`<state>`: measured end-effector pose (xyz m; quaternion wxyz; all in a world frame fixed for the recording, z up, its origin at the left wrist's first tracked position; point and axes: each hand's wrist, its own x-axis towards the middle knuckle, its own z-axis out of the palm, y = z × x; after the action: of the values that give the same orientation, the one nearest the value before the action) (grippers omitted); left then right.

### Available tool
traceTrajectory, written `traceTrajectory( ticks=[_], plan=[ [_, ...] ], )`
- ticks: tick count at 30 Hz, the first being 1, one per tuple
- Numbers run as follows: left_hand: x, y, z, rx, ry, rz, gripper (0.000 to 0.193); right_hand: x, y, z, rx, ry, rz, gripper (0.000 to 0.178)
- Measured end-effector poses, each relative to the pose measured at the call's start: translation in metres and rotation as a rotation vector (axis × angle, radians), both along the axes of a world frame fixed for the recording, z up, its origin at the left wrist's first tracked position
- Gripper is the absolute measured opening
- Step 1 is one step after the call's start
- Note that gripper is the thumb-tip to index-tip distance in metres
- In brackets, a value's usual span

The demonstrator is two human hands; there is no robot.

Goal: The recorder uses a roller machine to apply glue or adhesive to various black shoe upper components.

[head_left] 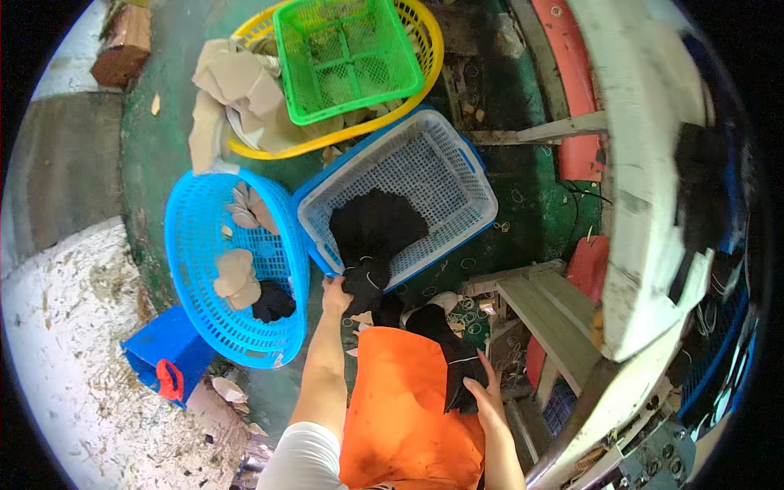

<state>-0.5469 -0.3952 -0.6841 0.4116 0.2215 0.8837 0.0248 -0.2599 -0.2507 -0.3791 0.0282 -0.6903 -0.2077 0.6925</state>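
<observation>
My left hand (335, 296) is closed on the near end of a black bundle (366, 282), which looks like layered cloth with a thin pale band round it. The bundle's fanned far part lies over the near end of a white mesh basket (441, 163). By the right side of my orange apron (404, 408), my right hand (486, 388) grips a second black bundle (459, 363), also banded. Its fingertips press on the bundle's near end. The white basket sits inside a blue one (478, 159).
A round blue basket (181, 278) at left holds beige pieces (237, 278) and a small black bundle (273, 302). Behind, a yellow basket (437, 49) carries beige sheets and a green basket (347, 55). A wooden stool (547, 318) and a pale bench edge (645, 204) stand at right.
</observation>
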Motion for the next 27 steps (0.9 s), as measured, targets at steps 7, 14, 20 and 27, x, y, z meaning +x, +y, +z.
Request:
traceTrajectory(
  ticks=[7, 14, 20, 27],
  plan=[
    [0.057, 0.086, 0.214, 0.04, -0.969, -0.083, 0.061, -0.002, 0.027, 0.099, 0.923, 0.053, 0.372, 0.068],
    [0.149, 0.189, 0.517, 0.638, -1.623, 0.414, 0.061, 0.024, 0.067, 0.271, 1.383, -0.089, 0.6, 0.058],
    [0.198, 0.236, 0.566, 0.564, -1.411, -0.075, 0.043, 0.073, 0.068, 0.314, 1.607, -0.599, 0.44, 0.016],
    [0.208, 0.314, 0.57, 0.448, -1.421, 0.072, 0.025, 0.09, 0.042, 0.308, 1.646, -0.308, 0.407, 0.012]
  ],
)
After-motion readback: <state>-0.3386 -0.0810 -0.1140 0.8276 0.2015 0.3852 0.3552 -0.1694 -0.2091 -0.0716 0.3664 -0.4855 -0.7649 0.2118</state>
